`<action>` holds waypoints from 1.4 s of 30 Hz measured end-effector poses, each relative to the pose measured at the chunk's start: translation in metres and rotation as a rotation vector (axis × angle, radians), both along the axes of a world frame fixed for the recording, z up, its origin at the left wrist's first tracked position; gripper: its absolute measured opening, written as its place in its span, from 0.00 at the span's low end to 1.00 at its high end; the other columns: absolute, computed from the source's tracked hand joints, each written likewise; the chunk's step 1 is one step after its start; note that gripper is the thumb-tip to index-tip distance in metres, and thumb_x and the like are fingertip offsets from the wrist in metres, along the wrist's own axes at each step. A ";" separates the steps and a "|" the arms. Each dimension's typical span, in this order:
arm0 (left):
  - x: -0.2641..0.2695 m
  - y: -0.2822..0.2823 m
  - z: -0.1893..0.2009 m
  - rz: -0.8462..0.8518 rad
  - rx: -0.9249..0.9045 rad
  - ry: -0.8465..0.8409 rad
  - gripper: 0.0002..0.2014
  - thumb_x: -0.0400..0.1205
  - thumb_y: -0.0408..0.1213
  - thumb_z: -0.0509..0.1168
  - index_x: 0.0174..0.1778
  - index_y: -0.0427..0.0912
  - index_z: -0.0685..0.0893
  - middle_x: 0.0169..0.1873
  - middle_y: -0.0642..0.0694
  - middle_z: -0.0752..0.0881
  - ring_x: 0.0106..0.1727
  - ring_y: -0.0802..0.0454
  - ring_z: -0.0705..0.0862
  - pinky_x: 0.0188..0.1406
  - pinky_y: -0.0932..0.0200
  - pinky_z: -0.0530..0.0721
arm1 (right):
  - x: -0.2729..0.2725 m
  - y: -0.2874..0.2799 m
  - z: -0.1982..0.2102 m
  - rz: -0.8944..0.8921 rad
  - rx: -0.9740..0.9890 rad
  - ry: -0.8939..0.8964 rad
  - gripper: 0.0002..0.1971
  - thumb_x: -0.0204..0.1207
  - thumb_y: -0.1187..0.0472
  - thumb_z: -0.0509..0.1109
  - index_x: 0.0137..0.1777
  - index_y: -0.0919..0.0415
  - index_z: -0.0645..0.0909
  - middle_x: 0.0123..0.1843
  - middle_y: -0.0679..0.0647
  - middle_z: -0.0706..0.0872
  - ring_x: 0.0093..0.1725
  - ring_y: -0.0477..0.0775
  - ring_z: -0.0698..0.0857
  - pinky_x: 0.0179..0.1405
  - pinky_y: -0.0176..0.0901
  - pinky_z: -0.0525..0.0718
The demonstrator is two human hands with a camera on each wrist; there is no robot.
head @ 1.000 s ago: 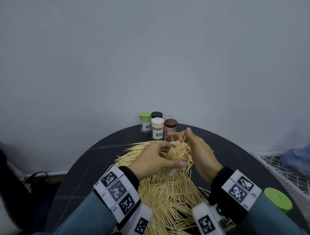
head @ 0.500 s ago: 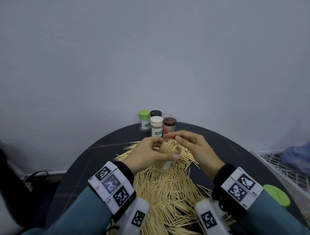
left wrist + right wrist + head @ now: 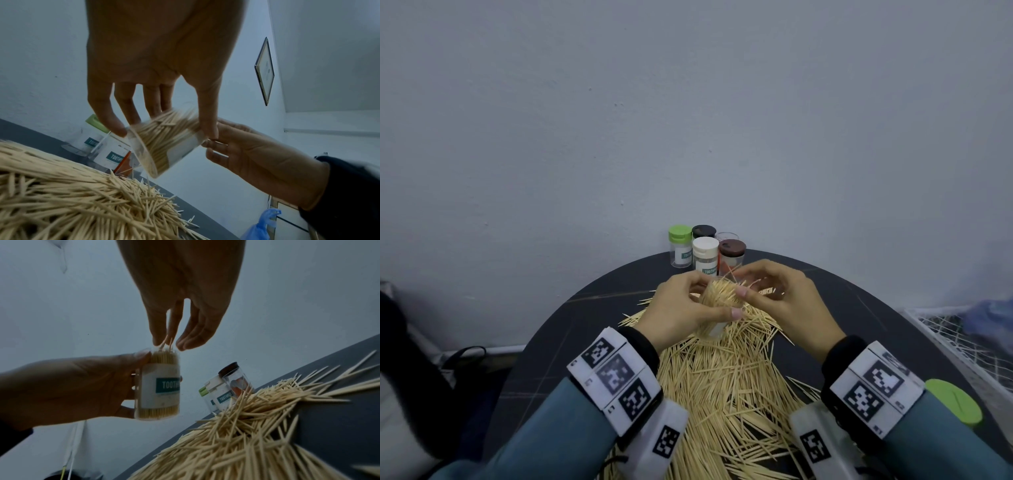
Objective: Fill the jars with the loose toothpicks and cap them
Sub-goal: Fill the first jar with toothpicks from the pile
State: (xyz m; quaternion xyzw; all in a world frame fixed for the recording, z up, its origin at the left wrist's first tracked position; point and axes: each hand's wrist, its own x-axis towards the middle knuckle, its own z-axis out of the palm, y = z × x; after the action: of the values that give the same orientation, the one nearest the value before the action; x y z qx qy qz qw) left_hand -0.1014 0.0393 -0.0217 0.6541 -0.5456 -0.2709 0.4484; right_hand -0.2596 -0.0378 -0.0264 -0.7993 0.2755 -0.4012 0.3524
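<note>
My left hand (image 3: 681, 308) grips a clear labelled jar (image 3: 717, 303) packed with toothpicks, held tilted above the loose toothpick pile (image 3: 722, 383) on the dark round table (image 3: 585, 325). My right hand (image 3: 774, 294) is at the jar's open mouth. In the right wrist view its thumb and forefinger (image 3: 167, 342) pinch a few toothpicks that stick out of the jar (image 3: 160, 386). The left wrist view shows the jar (image 3: 164, 142) between thumb and fingers of the left hand (image 3: 162, 123), over the pile (image 3: 61, 194). A loose green lid (image 3: 955, 401) lies at the table's right edge.
At the table's back stand several more jars: green-capped (image 3: 680, 245), black-capped (image 3: 703, 231), white-capped (image 3: 704, 255), brown-capped (image 3: 731, 251), and an uncapped clear one (image 3: 726, 236). A wire rack (image 3: 962, 342) with a blue bag (image 3: 989, 315) is off the right side.
The left hand has kept its hold on the jar and drifted a little away from me. The right hand's fingers swept over the jar's mouth and now pinch toothpicks there.
</note>
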 end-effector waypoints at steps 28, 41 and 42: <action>0.000 0.002 0.002 0.078 -0.070 -0.249 0.28 0.59 0.46 0.84 0.55 0.54 0.85 0.49 0.59 0.85 0.51 0.64 0.80 0.47 0.65 0.76 | -0.002 0.004 0.007 -0.042 -0.106 0.090 0.06 0.71 0.62 0.76 0.47 0.54 0.90 0.36 0.38 0.86 0.39 0.34 0.83 0.38 0.23 0.78; -0.003 0.002 -0.001 0.043 -0.045 -0.253 0.28 0.59 0.46 0.84 0.54 0.54 0.85 0.50 0.57 0.87 0.54 0.62 0.82 0.51 0.63 0.78 | 0.000 0.007 0.008 -0.092 -0.072 0.045 0.02 0.67 0.62 0.79 0.39 0.57 0.89 0.33 0.46 0.88 0.35 0.38 0.84 0.34 0.22 0.79; -0.003 0.001 -0.001 0.042 -0.046 -0.257 0.28 0.59 0.46 0.84 0.54 0.54 0.85 0.49 0.57 0.87 0.54 0.61 0.82 0.51 0.63 0.78 | 0.000 0.007 0.009 -0.085 -0.072 0.047 0.02 0.68 0.61 0.78 0.39 0.56 0.89 0.34 0.46 0.88 0.35 0.38 0.84 0.34 0.23 0.79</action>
State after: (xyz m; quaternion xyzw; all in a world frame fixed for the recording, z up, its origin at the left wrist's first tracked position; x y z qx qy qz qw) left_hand -0.1048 0.0406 -0.0228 0.6844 -0.5908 -0.1625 0.3952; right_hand -0.2593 -0.0308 -0.0178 -0.8083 0.3031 -0.4064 0.2994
